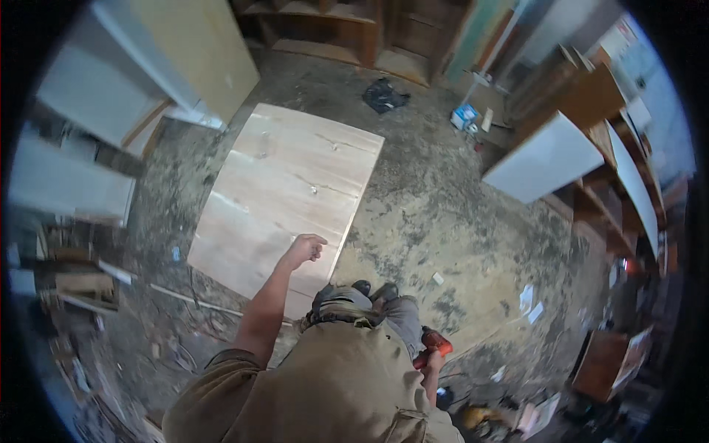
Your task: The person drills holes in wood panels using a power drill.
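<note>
A khaki shirt [325,376] is seen nearest, at the near edge of the wooden board [284,184], which is taken as the landmark. To the right of the board's near end, a red power drill [438,341] is held in the right hand [434,362], with the fingers wrapped around its handle. The left hand [304,252] is held over the near right part of the board; its fingers are mostly curled, and whether anything small is gripped in them, or the board touched, cannot be told.

The board is laid flat on the stained floor [458,214], its pale face marked by dark knots and streaks. To its right, a small pale block [437,278] and, farther off, white scraps [526,297] are scattered. Beyond its far right corner, a crumpled black bag [384,96] and a blue-and-white box [464,116] are seen. Wooden shelving [317,48] is placed farthest beyond the board.
</note>
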A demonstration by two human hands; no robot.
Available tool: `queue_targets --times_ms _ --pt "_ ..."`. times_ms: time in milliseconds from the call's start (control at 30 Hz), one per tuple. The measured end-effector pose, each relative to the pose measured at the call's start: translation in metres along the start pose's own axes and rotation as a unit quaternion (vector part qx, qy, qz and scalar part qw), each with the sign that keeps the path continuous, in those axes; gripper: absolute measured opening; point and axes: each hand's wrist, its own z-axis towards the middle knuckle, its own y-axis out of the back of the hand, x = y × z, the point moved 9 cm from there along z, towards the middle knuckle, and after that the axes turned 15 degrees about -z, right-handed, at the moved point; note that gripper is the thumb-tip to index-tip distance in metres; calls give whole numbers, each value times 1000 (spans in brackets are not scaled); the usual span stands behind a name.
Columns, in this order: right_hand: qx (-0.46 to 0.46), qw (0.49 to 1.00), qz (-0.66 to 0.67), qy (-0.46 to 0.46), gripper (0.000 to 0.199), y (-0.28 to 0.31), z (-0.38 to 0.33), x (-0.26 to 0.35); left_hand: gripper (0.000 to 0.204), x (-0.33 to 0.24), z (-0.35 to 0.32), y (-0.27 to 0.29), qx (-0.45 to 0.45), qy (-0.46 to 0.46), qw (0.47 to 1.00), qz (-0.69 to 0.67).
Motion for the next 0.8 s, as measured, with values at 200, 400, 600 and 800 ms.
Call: queue_targets --times_ms 200,400,600,800 --pt "73 989 -56 116 19 -60 50 199 23 57 4 66 -66 -82 993 -57" --pt "158 952 -132 227 19 -139 120 374 25 152 42 39 -212 70 973 50" --pt "262 887 -248 289 34 -233 169 542 20 128 105 -70 -241 -8 969 49" --pt "326 801 -299 403 32 -369 164 667 28 148 151 -88 -367 13 929 31"
